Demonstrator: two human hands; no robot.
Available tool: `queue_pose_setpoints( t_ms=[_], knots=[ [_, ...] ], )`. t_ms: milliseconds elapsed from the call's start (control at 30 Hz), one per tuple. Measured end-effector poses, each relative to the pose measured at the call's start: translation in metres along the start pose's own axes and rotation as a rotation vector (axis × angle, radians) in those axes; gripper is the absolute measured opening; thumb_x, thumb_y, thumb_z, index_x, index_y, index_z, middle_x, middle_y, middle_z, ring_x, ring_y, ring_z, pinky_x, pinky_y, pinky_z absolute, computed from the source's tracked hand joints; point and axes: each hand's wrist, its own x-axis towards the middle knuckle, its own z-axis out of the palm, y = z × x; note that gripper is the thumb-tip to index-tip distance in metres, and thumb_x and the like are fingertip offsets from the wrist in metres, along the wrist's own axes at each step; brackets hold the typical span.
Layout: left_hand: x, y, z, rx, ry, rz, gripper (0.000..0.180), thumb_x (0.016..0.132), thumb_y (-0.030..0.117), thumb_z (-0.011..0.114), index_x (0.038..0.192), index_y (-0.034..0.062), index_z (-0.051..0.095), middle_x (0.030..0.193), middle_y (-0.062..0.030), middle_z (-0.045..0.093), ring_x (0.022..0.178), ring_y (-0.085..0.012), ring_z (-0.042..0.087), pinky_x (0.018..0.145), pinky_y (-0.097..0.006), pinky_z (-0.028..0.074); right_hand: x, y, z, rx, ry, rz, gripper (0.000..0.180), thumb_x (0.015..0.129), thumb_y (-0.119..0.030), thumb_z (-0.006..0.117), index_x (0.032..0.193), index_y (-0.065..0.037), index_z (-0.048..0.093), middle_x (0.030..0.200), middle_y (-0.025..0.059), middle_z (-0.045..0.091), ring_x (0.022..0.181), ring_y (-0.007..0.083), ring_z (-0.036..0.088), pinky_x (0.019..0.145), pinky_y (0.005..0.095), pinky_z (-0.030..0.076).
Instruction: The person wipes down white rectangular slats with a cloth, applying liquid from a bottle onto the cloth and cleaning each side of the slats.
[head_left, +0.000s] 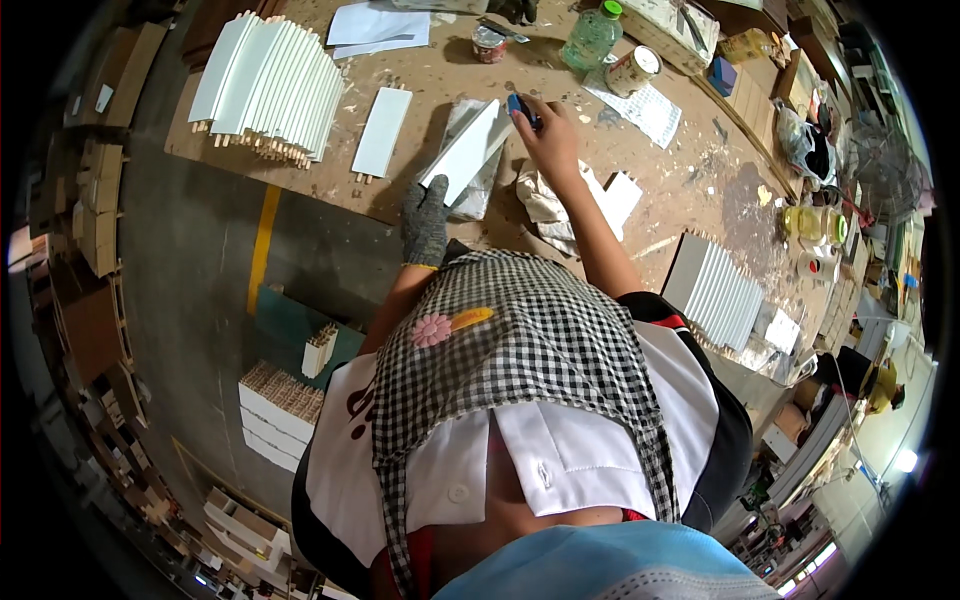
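Note:
My left hand (427,212), in a grey knit glove, grips the near end of a white painted board (463,158). The board lies slantwise above a flat, pale grey wrapped block (489,183) on the workbench. My bare right hand (549,135) pinches a small blue and black object (520,106) at the board's far end; its exact kind I cannot make out. Right of the board lies a crumpled cream cloth (543,203), beside a white piece with wooden pegs (622,197). Another white board with pegs (382,132) rests flat to the left.
A large stack of white pegged boards (268,85) stands at the far left of the bench (330,183). More boards (714,290) lean in a row at the right. Toward the back are a green-capped bottle (592,38), a tin can (633,70), a small cup (489,44) and papers (378,28).

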Motion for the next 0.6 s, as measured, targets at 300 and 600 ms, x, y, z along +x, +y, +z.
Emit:
queue_pose_setpoints(
  t_ms=[300, 600],
  knots=[
    [-0.008, 0.011, 0.009, 0.093, 0.019, 0.008, 0.037, 0.097, 0.029, 0.063, 0.114, -0.0027, 0.059, 0.099, -0.0081, 0.062, 0.087, -0.0150, 0.055, 0.077, -0.032, 0.048, -0.003, -0.003, 0.001, -0.188, 0.063, -0.172, 0.032, 0.086, -0.020, 0.072, 0.115, -0.006, 0.071, 0.091, 0.0184, 0.062, 0.077, 0.0342, 0.063, 0.071, 0.0409, 0.052],
    [-0.004, 0.020, 0.013, -0.275, -0.020, -0.098, 0.040, 0.099, 0.018, 0.058, 0.125, -0.0096, 0.048, 0.119, -0.0190, 0.055, 0.100, -0.0289, 0.063, 0.077, -0.037, 0.065, 0.011, 0.057, -0.030, -0.086, 0.074, 0.000, 0.036, 0.080, -0.028, 0.070, 0.105, -0.002, 0.068, 0.086, 0.0231, 0.064, 0.081, 0.0413, 0.062, 0.073, 0.0488, 0.052]
  ],
)
